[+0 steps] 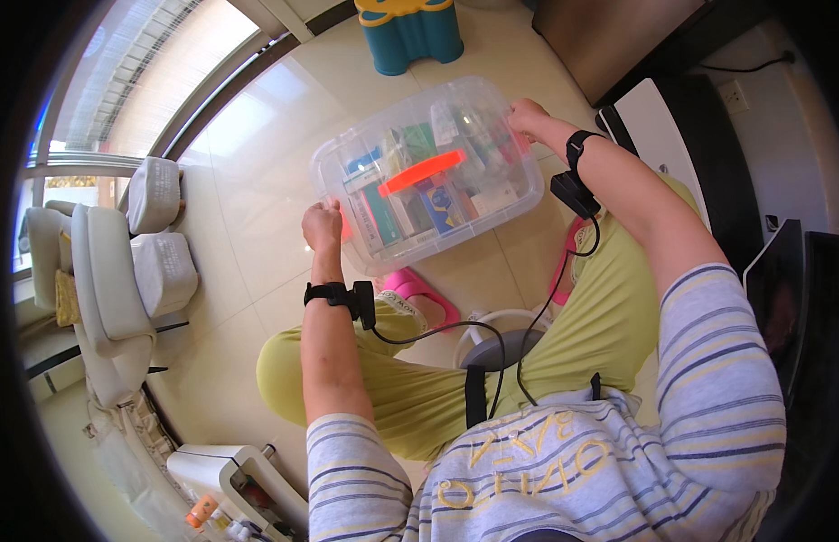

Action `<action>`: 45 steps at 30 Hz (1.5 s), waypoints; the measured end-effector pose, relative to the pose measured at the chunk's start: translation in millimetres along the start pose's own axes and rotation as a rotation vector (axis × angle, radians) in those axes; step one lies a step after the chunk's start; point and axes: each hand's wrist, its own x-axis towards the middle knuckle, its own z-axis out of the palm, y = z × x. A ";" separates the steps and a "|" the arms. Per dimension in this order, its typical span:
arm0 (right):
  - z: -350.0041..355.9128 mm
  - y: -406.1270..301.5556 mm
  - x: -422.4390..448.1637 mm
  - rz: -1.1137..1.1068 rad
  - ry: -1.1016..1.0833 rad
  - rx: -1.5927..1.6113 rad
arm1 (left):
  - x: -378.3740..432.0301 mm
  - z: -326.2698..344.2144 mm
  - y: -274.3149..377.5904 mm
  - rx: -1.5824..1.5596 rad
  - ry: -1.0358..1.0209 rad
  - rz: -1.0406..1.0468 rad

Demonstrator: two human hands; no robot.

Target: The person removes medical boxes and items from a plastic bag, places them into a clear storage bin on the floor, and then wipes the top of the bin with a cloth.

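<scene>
Before my knees is a clear plastic storage box (392, 256) with its translucent lid (365, 135) on and an orange carrying handle (423, 173) across the top. Several medicine-type cartons (441, 205) and plastic-wrapped packets show dimly through the lid. My left hand (322, 225) grips the box's left end at an orange side latch (345, 223). At the opposite end, my right hand (526, 118) is closed around the rim by the other orange latch. The fingertips of both hands are partly hidden. Whether the box touches the floor, I cannot tell.
A teal and yellow plastic step stool (409, 34) stands beyond the box. Fabric-covered stools (163, 271) and a light armchair (111, 284) are at the left by the window. A white cabinet (663, 149) is at the right. Black cables (453, 325) run from my wrist straps.
</scene>
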 end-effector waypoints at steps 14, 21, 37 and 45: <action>-13.4 -7.2 -12.7 0.056 -0.040 0.215 | 19.2 21.8 -25.2 -0.166 -0.002 -0.035; -14.8 0.4 -23.6 0.119 -0.215 0.490 | 31.2 30.6 -43.5 -0.334 -0.027 -0.090; -7.6 3.0 -11.3 0.241 -0.211 0.483 | 27.5 26.5 -45.3 -0.654 -0.158 -0.245; -5.6 5.7 -9.7 0.198 -0.131 0.425 | 7.4 13.0 16.0 0.118 0.094 0.163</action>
